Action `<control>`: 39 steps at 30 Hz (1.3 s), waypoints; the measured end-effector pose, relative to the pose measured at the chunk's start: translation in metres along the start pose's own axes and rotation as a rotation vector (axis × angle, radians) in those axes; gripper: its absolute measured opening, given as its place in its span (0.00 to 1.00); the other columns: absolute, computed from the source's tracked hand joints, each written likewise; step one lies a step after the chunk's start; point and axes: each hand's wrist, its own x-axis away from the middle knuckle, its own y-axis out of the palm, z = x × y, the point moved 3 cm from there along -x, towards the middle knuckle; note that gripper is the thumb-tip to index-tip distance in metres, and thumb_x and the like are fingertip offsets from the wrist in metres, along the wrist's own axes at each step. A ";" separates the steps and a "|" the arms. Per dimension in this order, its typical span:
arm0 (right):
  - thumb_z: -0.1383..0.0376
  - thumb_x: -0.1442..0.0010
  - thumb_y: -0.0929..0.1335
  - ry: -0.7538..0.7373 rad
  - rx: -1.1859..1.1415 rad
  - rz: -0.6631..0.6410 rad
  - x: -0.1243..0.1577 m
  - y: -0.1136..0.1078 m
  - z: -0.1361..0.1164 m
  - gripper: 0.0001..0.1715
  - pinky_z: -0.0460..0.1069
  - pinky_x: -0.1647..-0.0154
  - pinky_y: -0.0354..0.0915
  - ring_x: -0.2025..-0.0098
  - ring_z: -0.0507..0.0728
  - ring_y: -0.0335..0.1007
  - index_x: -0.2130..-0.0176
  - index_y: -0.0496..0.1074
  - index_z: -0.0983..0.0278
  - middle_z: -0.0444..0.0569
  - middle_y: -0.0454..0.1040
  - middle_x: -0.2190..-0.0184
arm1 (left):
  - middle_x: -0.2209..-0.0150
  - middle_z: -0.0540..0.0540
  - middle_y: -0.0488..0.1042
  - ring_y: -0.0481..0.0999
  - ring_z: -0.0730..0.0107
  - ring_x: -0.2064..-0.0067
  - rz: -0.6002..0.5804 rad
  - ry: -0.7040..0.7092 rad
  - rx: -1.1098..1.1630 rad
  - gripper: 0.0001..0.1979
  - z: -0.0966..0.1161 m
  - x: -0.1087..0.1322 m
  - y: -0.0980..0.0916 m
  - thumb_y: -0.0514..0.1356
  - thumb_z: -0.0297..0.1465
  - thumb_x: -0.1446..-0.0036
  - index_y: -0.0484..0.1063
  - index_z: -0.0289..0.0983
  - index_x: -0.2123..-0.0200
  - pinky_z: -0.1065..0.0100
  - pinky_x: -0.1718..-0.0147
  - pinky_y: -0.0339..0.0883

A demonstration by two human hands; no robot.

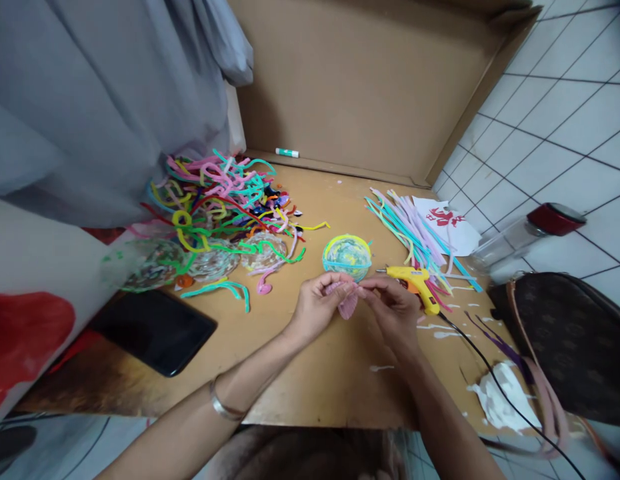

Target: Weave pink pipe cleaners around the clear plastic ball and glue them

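My left hand (316, 301) is closed, thumb and fingers pinching a small pink fuzzy piece (347, 305) that looks like folded pipe cleaner. My right hand (393, 310) meets it from the other side, its fingertips pinched at the edge of the same pink piece. Just beyond both hands lies a round coiled disc (347, 252) in yellow, turquoise and white. Close to my right hand rests a yellow glue gun (415, 283), its nozzle pointing left and its black cord (483, 357) trailing off to the lower right.
A tangled heap of coloured pipe cleaners (225, 193) and several coiled discs (264, 252) sit left. Straight pipe cleaners (415, 230) lie right, beside a clear bottle (520, 233) and brown bag (565, 340). A black phone (157, 330) lies front left. Cardboard (360, 87) stands behind a glue stick (287, 153).
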 end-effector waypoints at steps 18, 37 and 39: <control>0.54 0.59 0.79 0.576 -0.487 -0.045 -0.001 0.013 0.009 0.19 0.45 0.81 0.64 0.83 0.50 0.67 0.78 0.73 0.63 0.42 0.74 0.85 | 0.81 0.49 0.74 0.72 0.71 0.79 0.033 0.003 -0.064 0.18 -0.004 0.002 -0.001 0.69 0.42 0.52 0.75 0.32 0.68 0.69 0.76 0.65; 0.54 0.57 0.77 0.550 -0.498 0.105 0.006 0.026 0.005 0.17 0.44 0.82 0.61 0.83 0.48 0.62 0.77 0.76 0.63 0.42 0.73 0.84 | 0.82 0.54 0.71 0.71 0.72 0.80 0.074 -0.074 0.201 0.17 -0.011 0.000 -0.003 0.71 0.39 0.55 0.73 0.35 0.67 0.68 0.76 0.66; 0.54 0.57 0.77 0.549 -0.483 0.131 0.007 0.027 0.006 0.16 0.44 0.82 0.60 0.84 0.48 0.62 0.77 0.75 0.63 0.42 0.71 0.85 | 0.81 0.53 0.72 0.71 0.72 0.80 0.060 -0.075 0.181 0.17 -0.010 0.001 -0.002 0.71 0.40 0.54 0.72 0.34 0.67 0.68 0.76 0.66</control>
